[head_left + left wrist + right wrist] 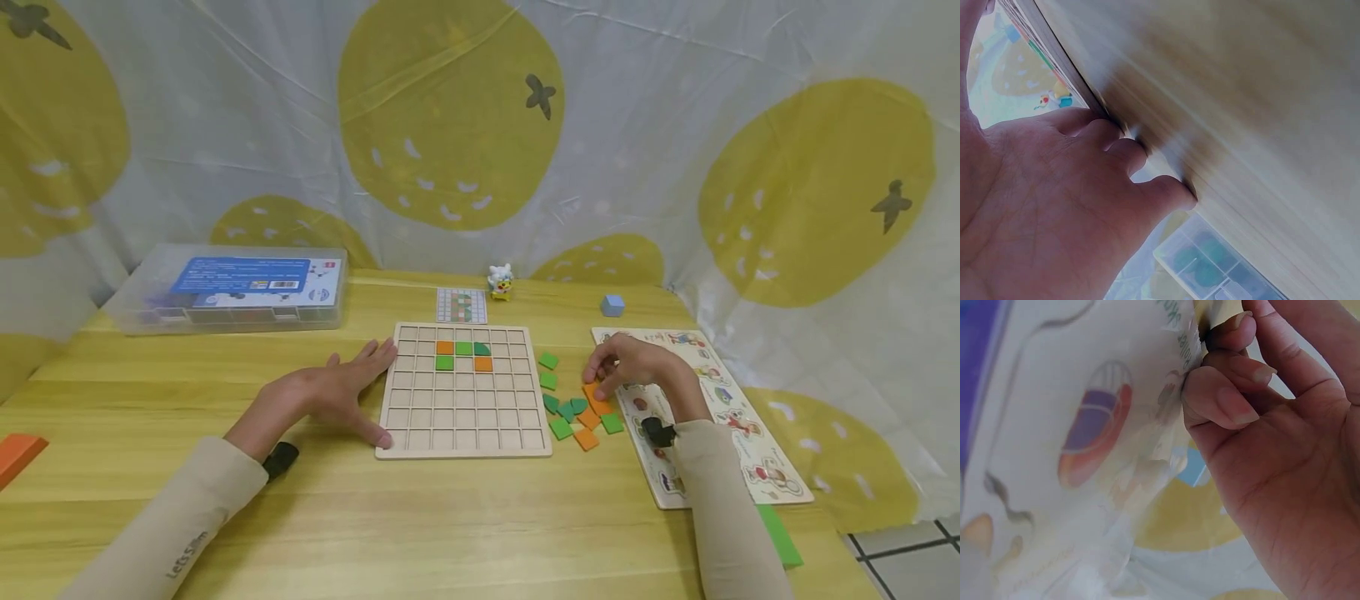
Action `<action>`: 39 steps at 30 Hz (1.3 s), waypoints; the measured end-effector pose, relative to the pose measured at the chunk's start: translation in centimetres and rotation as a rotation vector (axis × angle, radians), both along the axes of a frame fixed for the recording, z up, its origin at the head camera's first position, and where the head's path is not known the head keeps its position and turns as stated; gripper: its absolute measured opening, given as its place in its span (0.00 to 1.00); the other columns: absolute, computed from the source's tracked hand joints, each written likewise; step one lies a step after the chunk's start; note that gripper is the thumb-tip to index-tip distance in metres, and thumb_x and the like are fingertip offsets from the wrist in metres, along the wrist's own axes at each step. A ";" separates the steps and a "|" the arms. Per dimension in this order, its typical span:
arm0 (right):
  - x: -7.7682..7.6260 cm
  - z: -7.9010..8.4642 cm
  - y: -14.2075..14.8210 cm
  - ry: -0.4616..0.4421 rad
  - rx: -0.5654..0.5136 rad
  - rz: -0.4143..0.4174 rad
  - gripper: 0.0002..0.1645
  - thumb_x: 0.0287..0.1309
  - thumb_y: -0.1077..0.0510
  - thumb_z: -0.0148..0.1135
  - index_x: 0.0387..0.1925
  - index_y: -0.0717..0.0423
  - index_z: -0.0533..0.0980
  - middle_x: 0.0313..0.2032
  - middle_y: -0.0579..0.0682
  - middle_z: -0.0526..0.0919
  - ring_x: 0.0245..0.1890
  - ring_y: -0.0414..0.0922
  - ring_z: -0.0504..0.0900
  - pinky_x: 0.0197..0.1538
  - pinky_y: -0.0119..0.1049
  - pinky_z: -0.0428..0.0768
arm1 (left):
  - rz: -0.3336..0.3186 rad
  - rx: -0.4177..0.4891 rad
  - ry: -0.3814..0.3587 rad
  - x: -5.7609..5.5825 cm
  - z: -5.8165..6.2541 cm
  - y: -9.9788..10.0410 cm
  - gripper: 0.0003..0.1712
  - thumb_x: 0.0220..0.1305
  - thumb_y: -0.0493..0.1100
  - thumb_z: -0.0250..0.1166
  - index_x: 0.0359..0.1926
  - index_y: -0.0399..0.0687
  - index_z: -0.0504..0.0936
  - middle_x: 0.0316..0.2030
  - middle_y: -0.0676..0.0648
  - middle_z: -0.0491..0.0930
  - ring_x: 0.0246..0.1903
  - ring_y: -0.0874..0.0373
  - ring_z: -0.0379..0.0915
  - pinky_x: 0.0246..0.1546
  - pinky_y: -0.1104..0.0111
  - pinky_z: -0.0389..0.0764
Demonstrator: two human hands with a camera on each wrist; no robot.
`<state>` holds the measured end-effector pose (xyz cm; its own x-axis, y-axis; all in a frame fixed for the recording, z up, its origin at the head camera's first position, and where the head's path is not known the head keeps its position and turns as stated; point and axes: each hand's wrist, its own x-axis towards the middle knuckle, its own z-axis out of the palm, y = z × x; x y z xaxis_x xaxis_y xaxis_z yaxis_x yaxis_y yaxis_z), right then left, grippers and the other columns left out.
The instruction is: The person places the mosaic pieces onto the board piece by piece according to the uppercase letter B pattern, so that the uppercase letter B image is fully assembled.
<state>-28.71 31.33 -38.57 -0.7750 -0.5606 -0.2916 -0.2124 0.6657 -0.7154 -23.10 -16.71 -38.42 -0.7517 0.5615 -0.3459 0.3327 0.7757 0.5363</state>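
A wooden grid board [465,417] lies mid-table with several orange, green and dark green tiles set in its upper cells. My left hand [330,396] spreads along the board's left edge, thumb at the lower corner and fingertips at the upper side. My right hand [637,367] bends down over the loose tiles right of the board, where thumb and forefinger pinch an orange tile [592,392]. Its other fingers curl inward; the pinching tips lie outside the right wrist view. Nearby lie loose green tiles [560,428] and dark green rounded pieces [566,412]. A pattern card [461,306] lies behind the board.
A picture puzzle board [720,400] lies under the right forearm. Toward the back are a clear plastic case [240,317], a small toy figure [500,283] and a blue block [612,306]. An orange block [18,457] lies far left; a green block [780,535] sits near the right sleeve.
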 end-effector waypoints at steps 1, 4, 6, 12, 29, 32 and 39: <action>0.1 0.0 0.0 0.002 0.007 -0.001 0.13 0.53 0.72 0.81 0.40 0.69 0.87 0.35 0.56 0.86 0.31 0.45 0.73 0.36 0.31 0.77 | -0.001 0.000 -0.002 0.0 0.0 0.0 0.82 0.54 0.66 0.83 0.86 0.35 0.38 0.87 0.34 0.31 0.85 0.34 0.24 0.78 0.29 0.31; 0.1 0.1 -0.1 0.008 0.016 -0.002 0.12 0.53 0.72 0.81 0.40 0.69 0.86 0.34 0.56 0.85 0.31 0.46 0.74 0.36 0.31 0.77 | -0.003 0.002 -0.007 -0.1 0.0 0.1 0.82 0.54 0.65 0.83 0.86 0.34 0.37 0.87 0.34 0.31 0.85 0.35 0.24 0.79 0.30 0.31; 0.1 0.1 -0.1 0.015 0.020 0.005 0.11 0.53 0.72 0.81 0.38 0.68 0.87 0.34 0.55 0.85 0.30 0.45 0.74 0.35 0.31 0.77 | -0.001 -0.001 -0.006 0.0 0.0 0.1 0.82 0.54 0.66 0.83 0.86 0.35 0.38 0.87 0.35 0.31 0.85 0.35 0.24 0.79 0.30 0.31; 0.0 0.4 0.1 0.044 0.017 0.059 0.09 0.56 0.69 0.80 0.38 0.66 0.87 0.33 0.56 0.85 0.29 0.44 0.75 0.35 0.32 0.78 | 0.004 -0.009 -0.002 0.0 0.0 0.1 0.81 0.54 0.66 0.83 0.87 0.36 0.37 0.87 0.34 0.31 0.85 0.34 0.24 0.78 0.28 0.32; 1.0 0.4 -0.1 -0.007 0.147 -0.002 0.12 0.53 0.66 0.84 0.37 0.62 0.87 0.29 0.49 0.80 0.28 0.42 0.72 0.31 0.33 0.74 | -0.012 -0.007 0.005 -0.2 -0.2 0.2 0.81 0.54 0.67 0.83 0.87 0.36 0.38 0.87 0.34 0.31 0.85 0.33 0.24 0.78 0.28 0.32; 1.3 0.4 0.0 -0.006 0.139 -0.002 0.10 0.55 0.66 0.83 0.36 0.61 0.87 0.28 0.49 0.81 0.25 0.43 0.73 0.25 0.34 0.75 | -0.011 -0.006 0.001 -0.3 -0.2 0.1 0.82 0.53 0.67 0.83 0.87 0.36 0.38 0.86 0.34 0.31 0.85 0.33 0.24 0.78 0.29 0.32; 1.9 0.7 0.2 0.115 0.061 0.035 0.06 0.59 0.68 0.79 0.36 0.62 0.86 0.31 0.51 0.87 0.27 0.45 0.81 0.29 0.35 0.81 | -0.014 -0.015 0.010 -0.2 -0.1 0.0 0.83 0.53 0.67 0.83 0.86 0.35 0.38 0.86 0.32 0.31 0.84 0.32 0.24 0.77 0.28 0.31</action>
